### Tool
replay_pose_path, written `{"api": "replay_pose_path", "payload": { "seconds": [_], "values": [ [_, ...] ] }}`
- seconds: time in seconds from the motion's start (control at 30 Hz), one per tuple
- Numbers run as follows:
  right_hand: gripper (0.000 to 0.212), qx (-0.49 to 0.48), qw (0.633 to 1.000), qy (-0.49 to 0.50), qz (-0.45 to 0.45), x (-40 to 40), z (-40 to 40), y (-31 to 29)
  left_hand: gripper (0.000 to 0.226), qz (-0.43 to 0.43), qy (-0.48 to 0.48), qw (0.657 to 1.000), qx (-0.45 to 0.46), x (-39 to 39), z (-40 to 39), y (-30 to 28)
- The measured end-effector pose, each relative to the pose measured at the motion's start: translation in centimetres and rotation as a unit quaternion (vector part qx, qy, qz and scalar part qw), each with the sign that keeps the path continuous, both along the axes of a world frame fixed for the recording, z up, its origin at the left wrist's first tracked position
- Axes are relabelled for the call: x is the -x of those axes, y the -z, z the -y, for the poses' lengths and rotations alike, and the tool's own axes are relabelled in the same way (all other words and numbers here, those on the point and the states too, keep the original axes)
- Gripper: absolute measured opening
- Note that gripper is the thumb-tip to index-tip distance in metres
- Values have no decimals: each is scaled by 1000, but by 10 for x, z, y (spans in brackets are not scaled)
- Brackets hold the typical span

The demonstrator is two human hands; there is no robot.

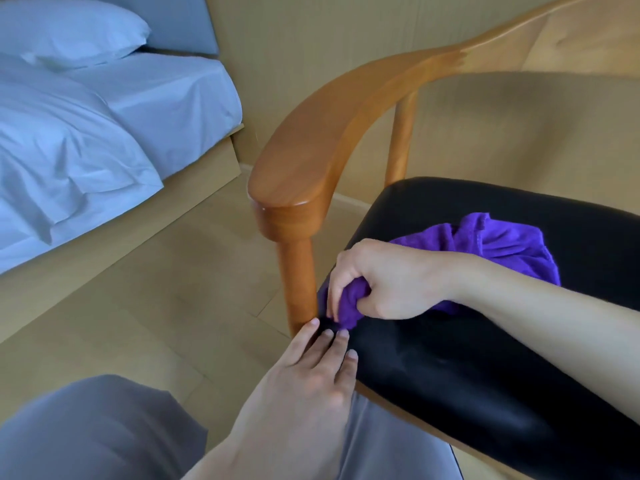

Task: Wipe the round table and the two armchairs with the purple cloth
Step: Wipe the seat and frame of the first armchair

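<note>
Black seat (485, 358) corner by armchair (346, 109) leg, right hand (384, 282) gripping purple cloth (485, 244), left hand (311, 368) flat, fingers straight

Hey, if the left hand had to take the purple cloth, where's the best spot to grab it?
Grab the loose bunched end of the purple cloth lying on the black seat, from above. The right hand grips the other end.

A bed (104, 133) with pale sheets and a pillow (69, 29) stands on the wooden floor (156, 289)
</note>
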State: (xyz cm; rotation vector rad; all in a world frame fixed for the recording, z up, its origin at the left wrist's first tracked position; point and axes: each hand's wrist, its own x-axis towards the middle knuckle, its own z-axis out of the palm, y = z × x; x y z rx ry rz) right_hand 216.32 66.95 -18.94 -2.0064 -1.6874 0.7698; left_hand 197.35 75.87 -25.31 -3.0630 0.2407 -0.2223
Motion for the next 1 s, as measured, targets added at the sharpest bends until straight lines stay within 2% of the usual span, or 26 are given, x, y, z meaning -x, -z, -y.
{"api": "replay_pose_path", "payload": {
  "seconds": [0.1, 0.2, 0.27, 0.4, 0.57, 0.63, 0.73, 0.8, 0.87, 0.93, 1.0],
  "values": [
    [37, -35, 994, 78, -68, -14, -4, -4, 46, -17, -22, 1000, 8, 2, 3, 3],
    [35, -97, 985, 142, -15, -9, -25, 5, 46, -26, -27, 999, 33, 7, 4, 4],
    [30, -65, 989, 122, 49, -2, -36, 11, 50, -44, -31, 997, 52, 12, 2, 4],
    [16, 13, 993, 75, 93, 14, -35, 10, 59, -75, -41, 994, 69, 26, -9, 5],
    [9, -14, 977, 12, 211, 26, -15, 16, 72, -106, -28, 991, 79, 28, -9, -1],
    [12, -34, 980, 1, 198, 25, -6, 16, 70, -110, -33, 991, 74, 28, -9, -5],
    [22, -38, 983, -7, 181, 22, 8, 14, 71, -92, -59, 987, 119, 28, -8, -9],
    [35, -20, 985, -21, 168, 20, 20, 9, 70, -59, -63, 984, 158, 33, -12, -1],
    [40, 20, 990, -26, 135, 15, 34, -1, 67, -43, -60, 985, 158, 35, -14, 3],
    [37, 32, 994, 2, 104, 9, 45, -11, 64, -65, -65, 985, 147, 37, -14, -3],
    [32, -44, 994, 65, 70, 1, 49, -15, 57, -75, -62, 986, 135, 37, -13, -11]
  ]
}}
